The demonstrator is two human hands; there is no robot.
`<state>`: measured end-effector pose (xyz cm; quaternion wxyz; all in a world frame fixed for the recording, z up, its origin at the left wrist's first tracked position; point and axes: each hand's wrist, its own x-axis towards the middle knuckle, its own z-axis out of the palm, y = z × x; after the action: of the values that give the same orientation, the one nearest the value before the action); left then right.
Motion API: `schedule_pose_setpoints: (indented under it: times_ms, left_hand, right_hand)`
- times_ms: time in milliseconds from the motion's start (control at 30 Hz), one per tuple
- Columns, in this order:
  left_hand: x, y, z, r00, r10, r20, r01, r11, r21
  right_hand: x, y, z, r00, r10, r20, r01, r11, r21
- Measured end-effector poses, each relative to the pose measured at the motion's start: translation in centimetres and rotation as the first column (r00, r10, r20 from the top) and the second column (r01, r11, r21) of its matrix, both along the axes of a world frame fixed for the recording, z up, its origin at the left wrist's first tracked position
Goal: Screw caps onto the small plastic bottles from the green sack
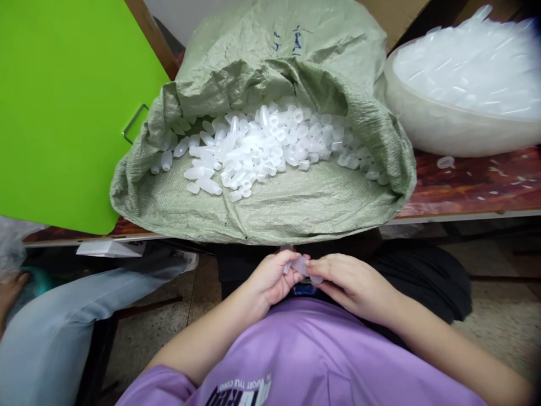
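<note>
Close to my body, just below the table edge, my two hands meet over small translucent white plastic pieces (pixel 301 265). My left hand (pixel 273 277) is closed, with pieces pinched between its thumb and fingers. From the other side, my right hand (pixel 355 282) grips a piece by the fingertips. How the pieces fit together is too small to make out. In front of my hands lies a pale green woven sack (pixel 270 217), its mouth turned toward me. Inside it is a heap of similar white plastic pieces (pixel 253 146), some tube-like and some tapered.
A large white bowl (pixel 443 132) heaped with translucent pieces stands at the right, with scraps and a loose ring-like piece (pixel 445 162) by it. A bright green board (pixel 63 113) with a metal handle is at the left. Another person's jeans-clad leg (pixel 59 332) is lower left.
</note>
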<state>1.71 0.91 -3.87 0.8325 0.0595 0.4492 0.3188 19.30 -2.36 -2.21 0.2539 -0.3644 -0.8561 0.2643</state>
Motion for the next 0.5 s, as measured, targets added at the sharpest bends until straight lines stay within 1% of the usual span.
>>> schedule_pose_setpoints:
  times_ms: [67, 133, 200, 267, 300, 367, 433, 500]
  left_hand:
    - [0.1, 0.0, 0.0, 0.999, 0.034, -0.008, -0.034, 0.999, -0.042]
    - [0.0, 0.0, 0.0, 0.998, 0.049, -0.030, -0.051, 0.997, -0.061]
    - [-0.1, 0.0, 0.1, 0.998, 0.023, -0.055, -0.027, 0.996, -0.081]
    - [-0.3, -0.1, 0.2, 0.998, -0.029, -0.063, 0.023, 0.996, -0.089]
    - [-0.4, -0.1, 0.2, 0.996, -0.049, -0.070, 0.043, 0.995, -0.086]
    - [-0.5, -0.1, 0.1, 0.993, -0.070, -0.096, 0.063, 0.995, -0.075]
    - [-0.6, -0.1, 0.0, 0.990, -0.069, -0.127, 0.061, 0.996, -0.066]
    - [-0.5, -0.2, -0.2, 0.987, -0.050, -0.150, 0.043, 0.998, -0.046]
  right_hand:
    - [0.4, 0.0, -0.9, 0.998, -0.047, -0.041, 0.047, 0.999, -0.012]
    - [0.8, 0.2, -1.6, 0.992, -0.090, -0.088, 0.084, 0.994, -0.067]
    - [1.2, 0.4, -2.1, 0.984, -0.120, -0.130, 0.102, 0.986, -0.134]
    - [1.6, 0.4, -2.6, 0.979, -0.131, -0.154, 0.105, 0.981, -0.165]
    - [1.8, 0.4, -2.8, 0.981, -0.129, -0.144, 0.107, 0.983, -0.151]
    - [2.1, 0.0, -3.2, 0.991, -0.112, -0.070, 0.107, 0.992, -0.065]
    - [2.3, -0.4, -3.4, 0.997, -0.071, 0.035, 0.070, 0.997, 0.032]
    - [2.2, -0.7, -3.6, 0.993, -0.055, 0.100, 0.048, 0.997, 0.065]
